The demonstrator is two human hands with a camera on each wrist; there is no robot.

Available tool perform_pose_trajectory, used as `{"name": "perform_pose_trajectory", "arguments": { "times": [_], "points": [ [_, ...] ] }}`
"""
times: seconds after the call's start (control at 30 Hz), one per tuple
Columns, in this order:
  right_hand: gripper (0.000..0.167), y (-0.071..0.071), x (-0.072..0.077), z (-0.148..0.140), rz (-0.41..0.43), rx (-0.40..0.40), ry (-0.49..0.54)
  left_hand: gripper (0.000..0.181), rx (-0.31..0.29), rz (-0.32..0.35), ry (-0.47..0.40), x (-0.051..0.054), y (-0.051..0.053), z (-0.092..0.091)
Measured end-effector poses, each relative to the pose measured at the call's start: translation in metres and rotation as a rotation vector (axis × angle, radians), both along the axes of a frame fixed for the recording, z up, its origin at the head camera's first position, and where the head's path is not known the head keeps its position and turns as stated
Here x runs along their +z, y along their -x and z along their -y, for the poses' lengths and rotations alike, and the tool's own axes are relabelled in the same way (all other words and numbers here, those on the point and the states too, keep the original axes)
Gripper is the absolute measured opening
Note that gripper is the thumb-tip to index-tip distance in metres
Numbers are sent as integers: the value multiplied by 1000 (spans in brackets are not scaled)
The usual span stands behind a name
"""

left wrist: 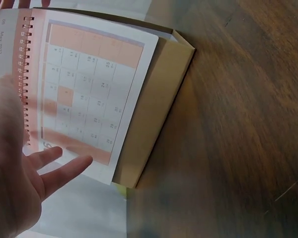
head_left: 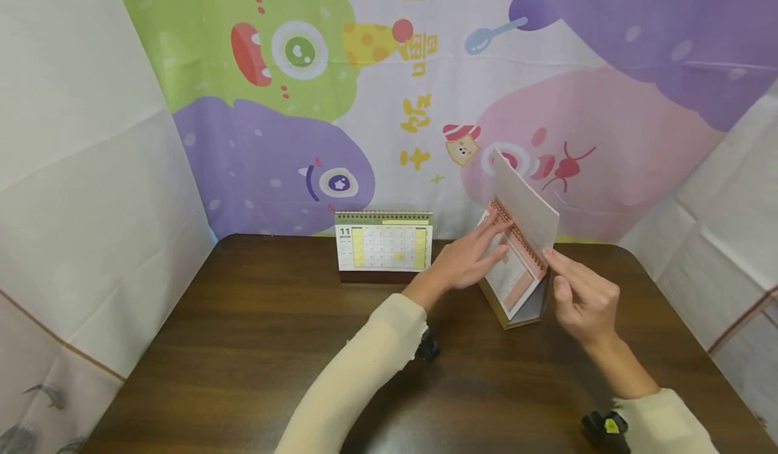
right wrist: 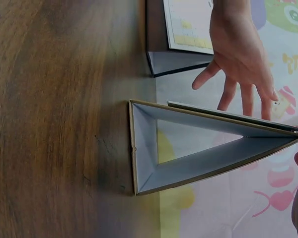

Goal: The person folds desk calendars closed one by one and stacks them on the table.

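A pink desk calendar with a ring binding stands as a tent on the table, angled to one side. Above its binding a page stands raised; the left wrist view shows "May 2027" on it. My left hand reaches across the calendar's front, fingers spread and fairly straight, fingertips at the rings. At the raised page's lower right corner, my right hand touches the edge with an extended index finger, its thumb apart below. From the right wrist view, the calendar's hollow triangular stand shows side-on.
A second desk calendar, green-topped with yellow columns and an "11", stands left of the pink one. The brown wooden table ends at a cloth backdrop printed with cartoon monsters. Pale sheets hang on both sides.
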State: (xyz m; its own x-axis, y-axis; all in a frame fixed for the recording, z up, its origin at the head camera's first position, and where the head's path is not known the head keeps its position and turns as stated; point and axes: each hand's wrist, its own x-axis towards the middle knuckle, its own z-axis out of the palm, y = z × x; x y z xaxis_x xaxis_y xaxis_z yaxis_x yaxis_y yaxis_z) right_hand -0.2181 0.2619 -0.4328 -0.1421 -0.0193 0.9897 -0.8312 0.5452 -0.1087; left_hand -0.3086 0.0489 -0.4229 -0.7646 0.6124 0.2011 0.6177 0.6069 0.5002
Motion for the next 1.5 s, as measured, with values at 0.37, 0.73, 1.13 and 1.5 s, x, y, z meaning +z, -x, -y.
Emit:
{"name": "perform_pose_trajectory", "arguments": {
  "times": [0.37,0.73,1.13,1.5],
  "points": [
    [39,-1,0,3,8,16,-17,72,13,-35,-361,12,6,15],
    [45,-2,-1,4,-15,19,-63,84,75,-249,-489,11,9,22],
    [49,-2,1,6,-29,89,-121,57,118,-364,-635,-9,13,32],
    [52,-2,-2,1,-10,102,-163,47,366,-689,-701,-55,40,41]
  ]
}}
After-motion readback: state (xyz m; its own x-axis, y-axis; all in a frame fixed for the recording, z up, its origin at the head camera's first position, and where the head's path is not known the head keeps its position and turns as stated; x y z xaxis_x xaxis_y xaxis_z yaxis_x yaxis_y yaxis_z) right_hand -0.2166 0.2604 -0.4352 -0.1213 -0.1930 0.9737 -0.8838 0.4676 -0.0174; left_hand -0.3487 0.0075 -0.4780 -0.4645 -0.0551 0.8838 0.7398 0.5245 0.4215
